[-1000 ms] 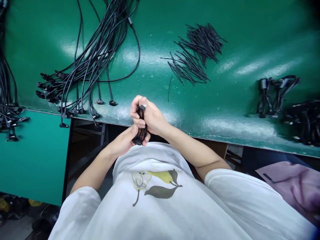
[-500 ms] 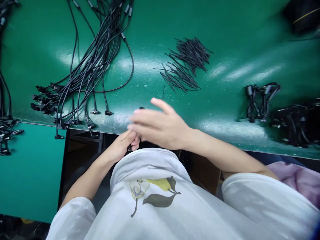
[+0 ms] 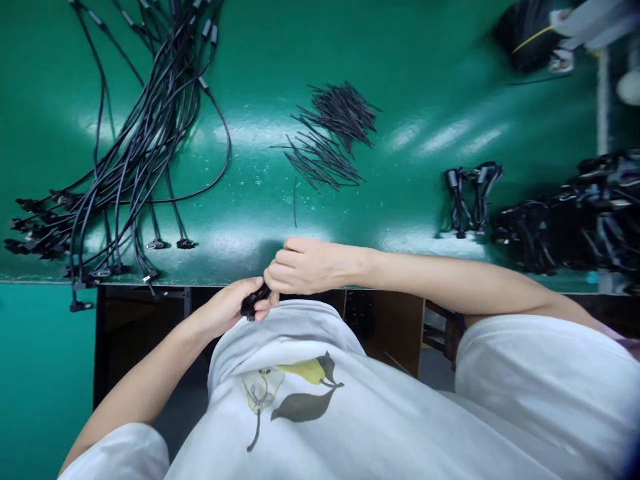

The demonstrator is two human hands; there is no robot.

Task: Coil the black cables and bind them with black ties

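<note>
A folded black cable (image 3: 254, 303) is in my left hand (image 3: 227, 308) just in front of the bench edge, its connector end pointing down toward my shirt. Fingers and thumb of that hand are closed around it. My right hand (image 3: 303, 267) meets the cable's upper end with curled fingers, which hide that part; whether a tie is also between them cannot be seen. Beyond my hands, a single thin black tie (image 3: 295, 203) lies on the green bench, below a loose pile of short black ties (image 3: 343, 115).
A large tangle of long black cables (image 3: 145, 127) covers the left of the green bench (image 3: 410, 53), some connectors overhanging its edge. On the right are bundled cables (image 3: 467, 200) and a bigger dark heap (image 3: 550, 230). A black bundle with a yellow band (image 3: 530, 40) lies far right.
My right hand, spread and blurred above the left before, has come down and closed at the cable's upper end. The view has shifted right, showing more of the right-hand heap.
</note>
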